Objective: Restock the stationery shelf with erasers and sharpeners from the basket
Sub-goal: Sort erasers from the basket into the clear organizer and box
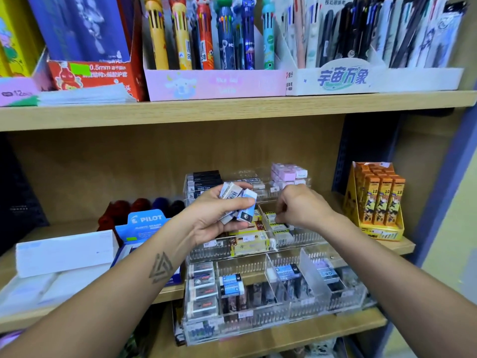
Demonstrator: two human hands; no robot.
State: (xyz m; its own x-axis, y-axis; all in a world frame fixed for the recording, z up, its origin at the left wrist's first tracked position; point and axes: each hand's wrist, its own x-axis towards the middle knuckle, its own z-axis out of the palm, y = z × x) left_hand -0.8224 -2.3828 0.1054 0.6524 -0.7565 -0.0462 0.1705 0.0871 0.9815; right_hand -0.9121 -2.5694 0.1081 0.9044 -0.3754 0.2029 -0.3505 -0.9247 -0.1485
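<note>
Head view: left hand (219, 215) fingers clutching several erasers (238, 200); right hand (296, 208) fingers pinched low, setting one into clear tray (296, 239) beneath fingertips. Restocking partly done, handful remaining.

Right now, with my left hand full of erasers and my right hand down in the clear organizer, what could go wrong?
1. The left hand grips a loose bunch of erasers above the clear organizer; one could slip out and land in the wrong compartment.
2. The right hand works close to the thin dividers, so a snag might shift one.
3. The organizer's front edge overhangs the shelf; pressing down there could tip it.
</note>
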